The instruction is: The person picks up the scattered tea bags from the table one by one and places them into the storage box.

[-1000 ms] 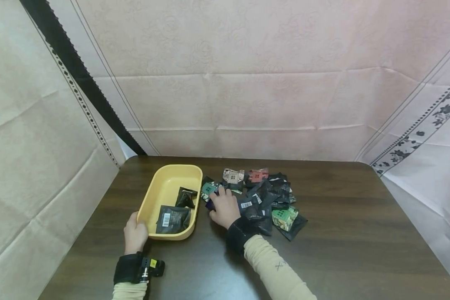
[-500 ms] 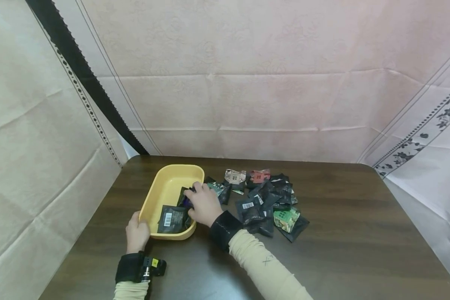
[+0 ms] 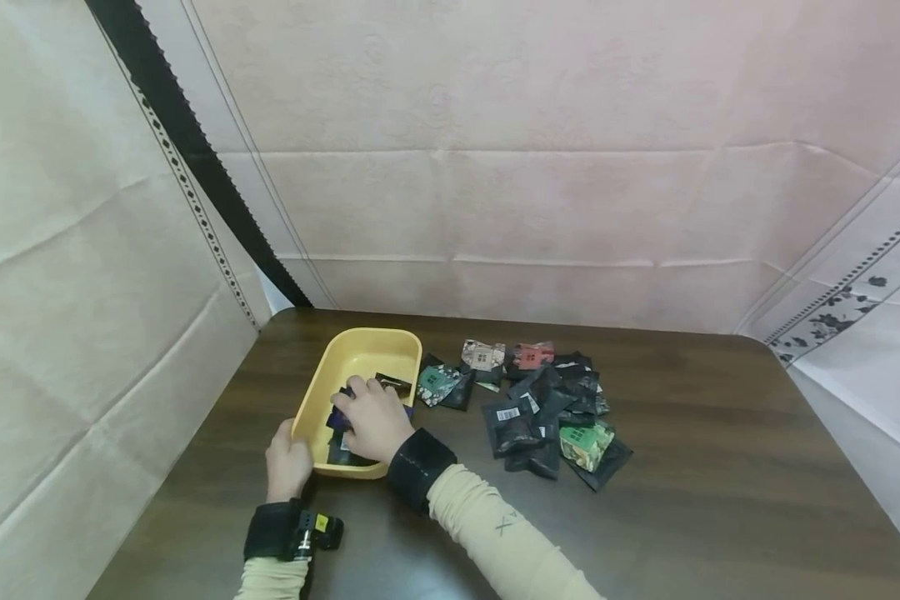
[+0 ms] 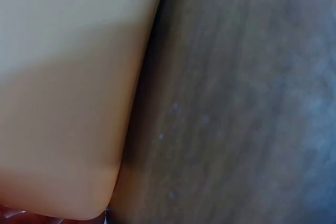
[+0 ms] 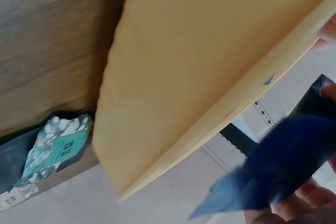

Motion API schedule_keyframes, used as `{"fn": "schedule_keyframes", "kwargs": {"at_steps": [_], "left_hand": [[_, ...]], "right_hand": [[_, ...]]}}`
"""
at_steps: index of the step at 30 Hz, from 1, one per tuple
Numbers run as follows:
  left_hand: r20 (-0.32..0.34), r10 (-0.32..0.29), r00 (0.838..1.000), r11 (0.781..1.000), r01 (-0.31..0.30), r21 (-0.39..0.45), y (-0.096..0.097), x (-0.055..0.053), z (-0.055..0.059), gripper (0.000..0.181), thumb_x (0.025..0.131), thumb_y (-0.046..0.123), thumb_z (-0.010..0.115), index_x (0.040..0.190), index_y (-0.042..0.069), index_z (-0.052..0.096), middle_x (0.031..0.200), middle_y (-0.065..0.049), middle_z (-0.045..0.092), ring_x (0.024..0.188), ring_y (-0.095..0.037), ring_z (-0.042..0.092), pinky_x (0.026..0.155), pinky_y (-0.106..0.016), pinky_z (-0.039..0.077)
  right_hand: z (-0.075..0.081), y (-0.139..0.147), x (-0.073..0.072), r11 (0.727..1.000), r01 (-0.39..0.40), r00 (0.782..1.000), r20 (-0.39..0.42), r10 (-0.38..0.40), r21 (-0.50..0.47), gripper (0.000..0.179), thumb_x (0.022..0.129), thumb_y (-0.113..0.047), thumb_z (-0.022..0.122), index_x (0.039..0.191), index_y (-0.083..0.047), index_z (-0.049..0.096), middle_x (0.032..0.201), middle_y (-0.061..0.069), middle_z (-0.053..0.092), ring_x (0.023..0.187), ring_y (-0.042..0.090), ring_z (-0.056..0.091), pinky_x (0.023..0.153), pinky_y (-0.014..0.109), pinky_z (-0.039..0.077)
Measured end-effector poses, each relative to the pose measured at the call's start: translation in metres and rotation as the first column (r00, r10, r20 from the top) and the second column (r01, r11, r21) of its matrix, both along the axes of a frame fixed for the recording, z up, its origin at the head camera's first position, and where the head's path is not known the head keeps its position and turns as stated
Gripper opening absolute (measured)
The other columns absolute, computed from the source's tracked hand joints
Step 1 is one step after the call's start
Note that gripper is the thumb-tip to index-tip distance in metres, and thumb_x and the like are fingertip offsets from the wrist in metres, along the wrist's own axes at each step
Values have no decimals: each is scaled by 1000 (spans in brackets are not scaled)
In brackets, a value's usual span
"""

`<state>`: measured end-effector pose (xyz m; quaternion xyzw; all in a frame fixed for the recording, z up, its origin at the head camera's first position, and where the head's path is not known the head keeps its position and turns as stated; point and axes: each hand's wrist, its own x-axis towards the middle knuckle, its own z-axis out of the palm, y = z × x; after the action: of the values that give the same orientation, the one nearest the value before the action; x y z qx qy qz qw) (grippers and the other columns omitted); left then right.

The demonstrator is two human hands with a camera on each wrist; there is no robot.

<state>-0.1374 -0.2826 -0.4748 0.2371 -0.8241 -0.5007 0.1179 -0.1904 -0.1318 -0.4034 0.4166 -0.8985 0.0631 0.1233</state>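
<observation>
A yellow plastic tray (image 3: 375, 337) stands on the left part of the table. My left hand (image 3: 288, 460) grips its near left rim; the left wrist view shows the tray's outer wall (image 4: 68, 103) close up. Over the tray's inside is my right hand (image 3: 375, 421), holding a small dark blue-purple packet (image 3: 338, 419). In the right wrist view that blue packet (image 5: 294, 156) sits between thumb and fingers (image 5: 310, 195), beyond the tray's rim. Beneath the hand lie black packets, one with its near end (image 3: 347, 455) showing and another at the far right (image 3: 394, 383), both partly hidden.
Right of the tray lies a teal-labelled packet (image 3: 439, 383). Beyond it are a silver-and-black packet (image 3: 483, 358) and a red-labelled one (image 3: 532, 357). A heap of several black packets (image 3: 513, 427) and a green-labelled one (image 3: 587, 443) lies further right on the brown table (image 3: 690, 467).
My right hand has carried the blue-purple packet leftward from beside the teal-labelled packet, over the tray's right rim and above its inside. The left hand keeps its grip on the tray.
</observation>
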Motion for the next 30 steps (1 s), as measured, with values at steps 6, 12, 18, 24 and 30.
{"fn": "schedule_keyframes", "kwargs": {"at_steps": [6,12,18,24,30], "left_hand": [[-37,-11,999,999,9,-51,6,-2,-1,37,90,2,27,122,-10,43,117,-33,49,104,-41,47,87,-53,36],[-32,-16,999,999,15,-42,7,-3,-2,37,90,1,28,122,-11,42,120,-34,46,111,-45,43,92,-56,32],[-11,-2,1000,1000,2,-30,4,-2,-1,36,91,2,27,123,-10,41,123,-32,44,115,-44,39,96,-57,28],[7,2,1000,1000,-2,-6,2,-1,0,37,93,4,26,125,-9,39,126,-31,42,116,-44,37,96,-58,26],[5,7,1000,1000,-7,-14,0,0,-2,37,93,3,26,125,-10,39,125,-32,42,116,-45,38,96,-58,26]], "right_hand": [[-6,4,1,998,-68,996,61,68,-14,68,77,-50,64,137,-27,42,144,3,33,130,27,31,95,55,33],[-9,15,0,999,-36,997,74,34,18,66,80,-53,58,138,-28,39,146,2,30,132,28,27,95,56,32],[-12,36,-5,1000,-3,996,87,4,-16,61,82,-49,57,135,-25,44,142,6,36,130,30,30,93,54,35],[-15,68,-18,996,69,991,123,-62,-61,57,82,-43,58,133,-18,47,138,10,40,126,32,36,92,52,37],[-26,109,-38,983,165,982,109,-156,-85,55,79,-35,62,127,-12,52,134,14,44,122,35,39,87,52,40]]}}
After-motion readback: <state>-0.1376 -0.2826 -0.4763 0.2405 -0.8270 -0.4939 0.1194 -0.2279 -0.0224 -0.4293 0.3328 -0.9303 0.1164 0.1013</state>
